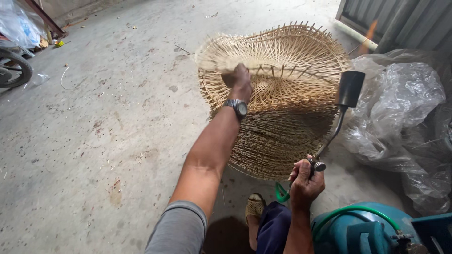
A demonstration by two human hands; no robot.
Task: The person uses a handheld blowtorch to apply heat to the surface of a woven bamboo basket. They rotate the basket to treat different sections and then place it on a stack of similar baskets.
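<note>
Concrete floor: carries everything listed.
Stack of woven rattan baskets: standing on the floor at centre; lower baskets look darker than the pale top one, so flame work seems part done by my judgement, top basket left.
Clear plastic sheeting: right of the stack.
Teal gas cylinder: below-right of the stack.
Top basket: tilted; left hand clamped on its rim.
Gas torch: right hand closed around its handle, nozzle just beside the stack.
</note>
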